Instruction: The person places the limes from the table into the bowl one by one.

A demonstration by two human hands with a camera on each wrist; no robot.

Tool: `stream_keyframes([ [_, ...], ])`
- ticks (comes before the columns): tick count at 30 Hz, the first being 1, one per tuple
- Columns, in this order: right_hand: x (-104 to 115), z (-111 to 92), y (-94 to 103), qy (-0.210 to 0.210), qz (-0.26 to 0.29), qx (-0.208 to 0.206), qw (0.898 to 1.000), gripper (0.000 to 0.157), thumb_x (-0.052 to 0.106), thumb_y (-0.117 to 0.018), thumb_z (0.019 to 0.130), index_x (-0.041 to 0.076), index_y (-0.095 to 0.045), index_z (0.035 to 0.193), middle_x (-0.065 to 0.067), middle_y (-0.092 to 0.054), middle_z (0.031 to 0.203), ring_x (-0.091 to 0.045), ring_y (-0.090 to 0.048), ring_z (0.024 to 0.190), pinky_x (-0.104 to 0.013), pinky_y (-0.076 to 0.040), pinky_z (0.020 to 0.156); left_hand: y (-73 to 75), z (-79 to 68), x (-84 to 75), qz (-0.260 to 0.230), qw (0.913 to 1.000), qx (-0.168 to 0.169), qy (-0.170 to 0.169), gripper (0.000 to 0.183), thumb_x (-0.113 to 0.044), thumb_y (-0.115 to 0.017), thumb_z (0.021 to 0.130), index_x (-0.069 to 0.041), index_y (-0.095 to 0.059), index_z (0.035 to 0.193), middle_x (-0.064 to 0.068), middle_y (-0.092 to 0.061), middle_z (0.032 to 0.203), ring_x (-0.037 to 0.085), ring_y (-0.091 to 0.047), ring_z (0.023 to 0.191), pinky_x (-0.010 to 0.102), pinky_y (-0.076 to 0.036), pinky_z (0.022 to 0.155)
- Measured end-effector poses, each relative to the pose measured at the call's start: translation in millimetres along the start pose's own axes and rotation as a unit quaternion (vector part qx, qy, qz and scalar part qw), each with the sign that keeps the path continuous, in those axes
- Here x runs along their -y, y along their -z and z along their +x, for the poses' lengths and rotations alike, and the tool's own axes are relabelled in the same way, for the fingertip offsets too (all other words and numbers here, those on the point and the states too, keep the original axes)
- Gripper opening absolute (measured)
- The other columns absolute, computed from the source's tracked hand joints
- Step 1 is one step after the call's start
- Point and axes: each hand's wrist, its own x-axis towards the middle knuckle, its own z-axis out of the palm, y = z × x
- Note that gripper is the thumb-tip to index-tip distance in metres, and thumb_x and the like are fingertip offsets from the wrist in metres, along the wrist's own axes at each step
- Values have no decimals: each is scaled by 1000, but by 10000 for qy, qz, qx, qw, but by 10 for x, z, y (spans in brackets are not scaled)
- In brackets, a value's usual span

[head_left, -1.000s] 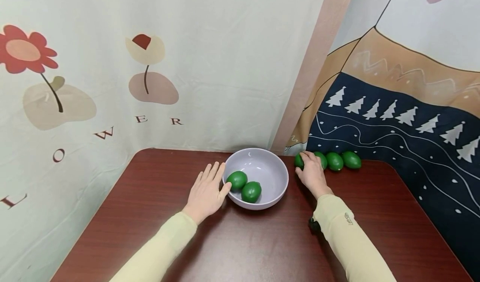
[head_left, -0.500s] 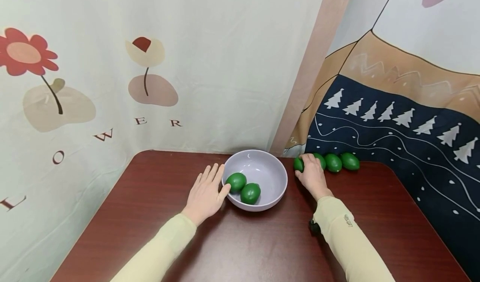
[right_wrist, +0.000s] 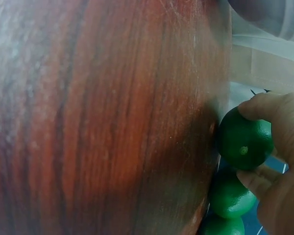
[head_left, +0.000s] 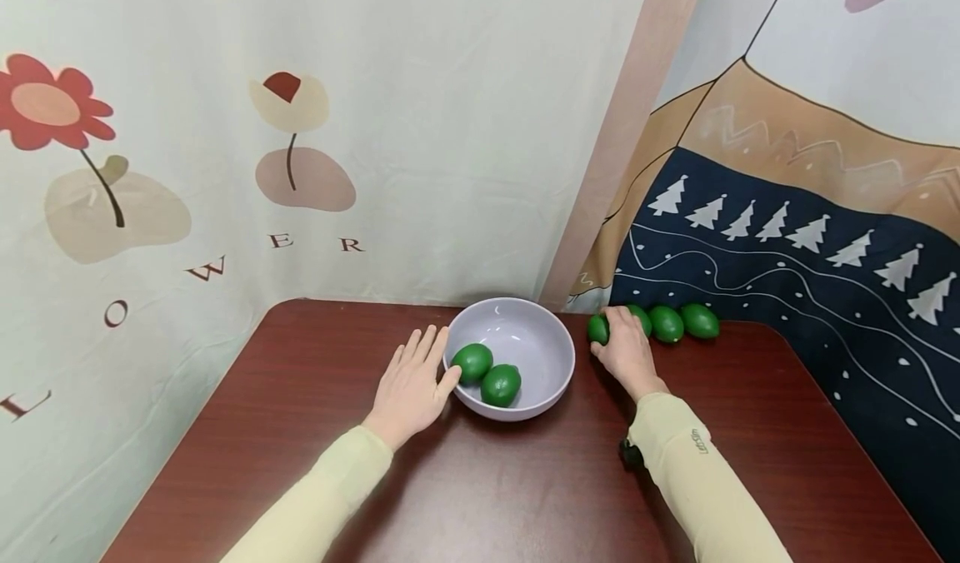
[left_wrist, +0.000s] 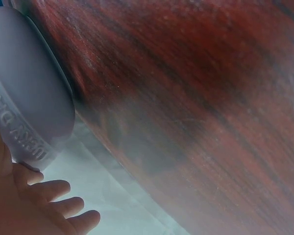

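A pale lilac bowl (head_left: 538, 355) stands near the table's back edge with two green limes (head_left: 501, 386) inside, side by side at its left front. My left hand (head_left: 410, 388) lies along the bowl's left side with straight fingers, its thumb tip at the rim; the left wrist view has the fingers against the bowl's outer wall (left_wrist: 29, 83). Right of the bowl, my right hand (head_left: 628, 348) grips the leftmost lime (right_wrist: 245, 139) between thumb and fingers. That lime rests on the table at the end of a row, close beside another lime (right_wrist: 230, 195).
More limes of the row, such as the rightmost lime (head_left: 701, 321), sit along the back edge of the dark red wooden table (head_left: 517, 488). Printed cloth curtains (head_left: 450, 130) hang directly behind and to the right of the table.
The view has tilted very slightly. Both hands keep their places, the right one still at the leftmost lime, and the bowl with its two limes has not moved.
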Motion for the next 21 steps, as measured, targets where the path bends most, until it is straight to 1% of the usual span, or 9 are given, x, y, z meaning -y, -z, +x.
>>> stream_keyframes([
  [3, 1, -5, 7, -49, 1, 33, 10000, 62, 6, -79, 83, -8, -55, 139, -30, -54, 135, -49, -48, 126, -61, -43, 109, 4, -3, 0, -27, 10000, 4, 5, 68, -46, -47, 108, -9, -33, 163, 17, -33, 166, 38, -24, 156, 57, -25, 125],
  [7, 3, -10, 10, -110, -48, 93, 9999, 62, 8, -77, 84, -9, -53, 139, -33, -53, 136, -50, -46, 128, -62, -42, 110, 6, -7, -2, -38, 10000, 13, 17, 68, -46, -46, 108, -9, -33, 163, 17, -34, 166, 38, -24, 156, 56, -24, 125],
  [16, 5, -35, 26, -229, 26, 165, 9996, 60, 10, -75, 86, -6, -54, 140, -31, -52, 137, -48, -45, 130, -63, -42, 110, 15, -10, -7, -77, 10000, 35, 24, 68, -45, -47, 108, -8, -32, 163, 17, -32, 166, 39, -24, 156, 57, -24, 125],
  [21, 8, -58, 57, -237, 117, 83, 9996, 59, 10, -75, 87, -3, -55, 141, -29, -52, 138, -47, -46, 129, -63, -43, 109, 26, -6, -10, -96, 9999, 74, 35, 67, -45, -47, 108, -8, -32, 163, 18, -32, 166, 38, -23, 156, 57, -24, 125],
])
